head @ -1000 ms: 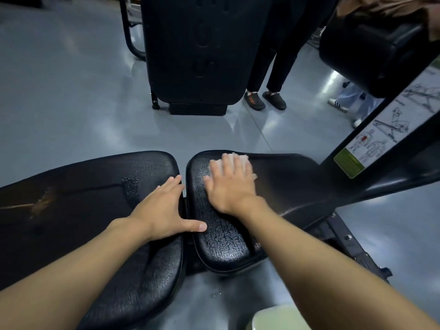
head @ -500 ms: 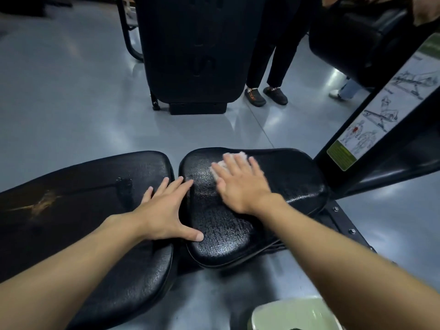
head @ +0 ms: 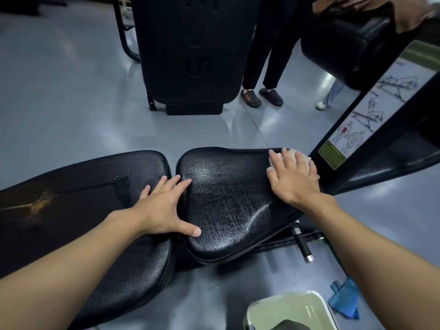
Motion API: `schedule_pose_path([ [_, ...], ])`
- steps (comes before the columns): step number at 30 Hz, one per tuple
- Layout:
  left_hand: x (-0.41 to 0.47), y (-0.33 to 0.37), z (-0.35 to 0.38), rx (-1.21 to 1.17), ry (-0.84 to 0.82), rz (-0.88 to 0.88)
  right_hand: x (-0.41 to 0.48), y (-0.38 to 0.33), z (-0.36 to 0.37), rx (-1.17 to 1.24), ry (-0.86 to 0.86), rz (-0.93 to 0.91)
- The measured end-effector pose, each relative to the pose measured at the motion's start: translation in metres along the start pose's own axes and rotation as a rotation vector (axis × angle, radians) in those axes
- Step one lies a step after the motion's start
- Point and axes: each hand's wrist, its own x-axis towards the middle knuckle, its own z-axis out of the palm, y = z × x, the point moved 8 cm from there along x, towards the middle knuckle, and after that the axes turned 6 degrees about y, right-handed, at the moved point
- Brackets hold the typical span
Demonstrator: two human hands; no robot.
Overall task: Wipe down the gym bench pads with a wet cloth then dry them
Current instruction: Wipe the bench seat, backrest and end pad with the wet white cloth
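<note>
Two black bench pads lie side by side in the head view. The seat pad on the right shines wet. The long back pad on the left shows a torn patch and a brown scuff. My right hand presses flat on a white cloth at the seat pad's far right corner; only the cloth's edge shows past the fingers. My left hand rests flat with spread fingers across the gap between the pads, thumb on the seat pad.
A pale green basin stands on the grey floor at the bottom right, a blue cloth beside it. A person's legs and dark shoes stand behind. A black machine and a frame with an exercise sticker flank the bench.
My right hand slid the white cloth from the seat pad's near-left area across to its far right corner. My left hand stayed on the gap between the pads.
</note>
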Motion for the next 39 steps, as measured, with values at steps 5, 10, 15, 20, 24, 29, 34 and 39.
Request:
schedule_pose_path([
  [5, -0.009, -0.004, -0.002, -0.012, 0.069, 0.073, -0.015, -0.046, 0.011, -0.027, -0.037, -0.089],
  [10, -0.024, -0.013, 0.002, 0.034, 0.065, 0.157, -0.043, -0.130, 0.027, -0.026, 0.014, -0.285],
  [15, -0.026, -0.014, 0.000, -0.021, 0.124, 0.135, -0.084, -0.199, 0.043, 0.006, 0.006, -0.526],
  [20, -0.026, -0.014, 0.002, 0.049, 0.103, 0.133, -0.081, -0.178, 0.036, -0.028, 0.057, -0.568],
  [24, -0.025, -0.010, 0.001, 0.067, 0.086, 0.115, -0.065, -0.137, 0.026, -0.002, 0.075, -0.466],
  [29, -0.025, -0.002, -0.006, 0.081, 0.057, 0.108, -0.039, -0.051, 0.008, -0.009, 0.083, -0.294],
  [34, -0.023, 0.000, -0.007, 0.090, 0.045, 0.087, -0.029, 0.013, -0.001, 0.015, 0.086, -0.114],
  [39, -0.023, 0.000, -0.007, 0.097, 0.054, 0.087, -0.034, 0.006, 0.003, 0.035, 0.174, -0.010],
])
